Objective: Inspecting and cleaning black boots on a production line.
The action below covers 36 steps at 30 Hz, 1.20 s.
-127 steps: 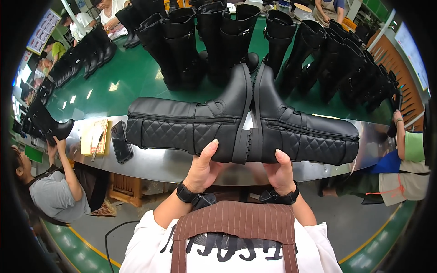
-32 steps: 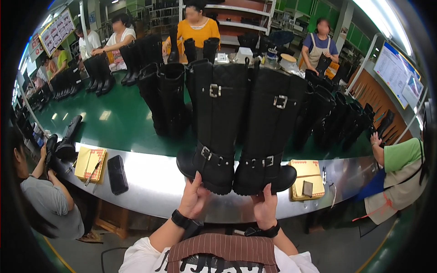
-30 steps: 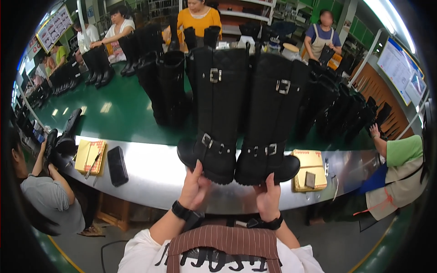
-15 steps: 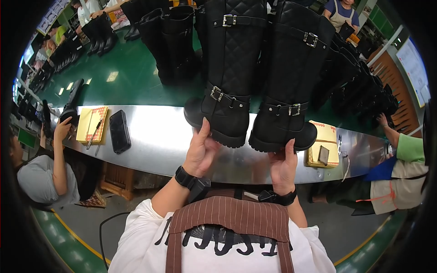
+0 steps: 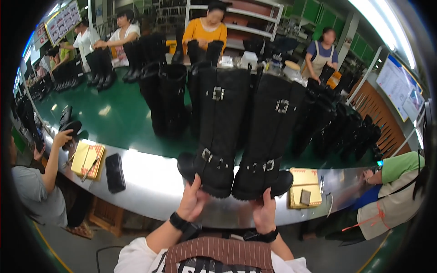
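A pair of tall black boots with silver buckles stands upright before me, toes pointing outward. My left hand grips the left boot low at its sole, with the thumb up against the foot. At the bottom of the right boot, my right hand holds on the same way, its thumb raised along the foot. The fingers of both hands are partly hidden under the soles. Both boots are at the near metal edge of the workbench, their shafts covering part of the green surface behind.
Left on the metal strip lie a black phone and a yellow pad with a pen. Another yellow pad, with a small block on it, lies right. More black boots stand behind. Co-workers work around the bench.
The view has tilted up, so the boots and bench sit lower in the picture and people across the bench show. Both hands keep their hold on the boots.
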Motion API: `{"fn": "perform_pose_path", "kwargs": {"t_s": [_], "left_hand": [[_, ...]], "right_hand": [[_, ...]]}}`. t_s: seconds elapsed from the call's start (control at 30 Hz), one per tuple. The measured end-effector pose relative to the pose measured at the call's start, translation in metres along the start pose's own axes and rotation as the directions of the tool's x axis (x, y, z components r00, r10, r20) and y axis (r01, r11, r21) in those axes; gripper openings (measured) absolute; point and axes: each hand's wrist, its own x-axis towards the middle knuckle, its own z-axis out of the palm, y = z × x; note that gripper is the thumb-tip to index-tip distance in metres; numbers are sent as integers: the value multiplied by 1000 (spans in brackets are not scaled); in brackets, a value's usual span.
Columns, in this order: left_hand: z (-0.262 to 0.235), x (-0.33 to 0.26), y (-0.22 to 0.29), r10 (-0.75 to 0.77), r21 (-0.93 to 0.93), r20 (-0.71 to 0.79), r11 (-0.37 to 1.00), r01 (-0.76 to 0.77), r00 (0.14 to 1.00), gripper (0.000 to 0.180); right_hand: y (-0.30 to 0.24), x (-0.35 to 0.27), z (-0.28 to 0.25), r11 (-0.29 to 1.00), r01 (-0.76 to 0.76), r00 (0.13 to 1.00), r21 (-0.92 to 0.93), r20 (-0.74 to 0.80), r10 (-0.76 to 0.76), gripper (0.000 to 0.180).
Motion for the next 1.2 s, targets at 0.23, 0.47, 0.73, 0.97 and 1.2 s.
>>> {"fn": "perform_pose_path", "kwargs": {"t_s": [0.23, 0.47, 0.73, 0.97, 1.2], "left_hand": [[-7, 3, 3, -22, 47, 12, 999, 22, 1000, 68], [4, 0, -2, -202, 37, 220, 979, 199, 954, 66], [-35, 13, -9, -425, -336, 516, 698, 632, 744, 46], [-23, 12, -14, -650, -216, 565, 478, 852, 508, 40], [-18, 27, -15, -659, -143, 564, 515, 845, 497, 39]], "right_hand": [[-4, 6, -12, 1000, -24, 994, -6, 102, 25, 52], [-4, 19, -17, 878, -38, 926, -476, 315, 210, 83], [-217, 11, 90, -137, 921, 332, -366, 917, -220, 130], [-249, 21, 179, -31, 893, 419, -449, 805, 419, 94], [-254, 39, 177, 72, 608, 679, -790, 565, 469, 37]]}}
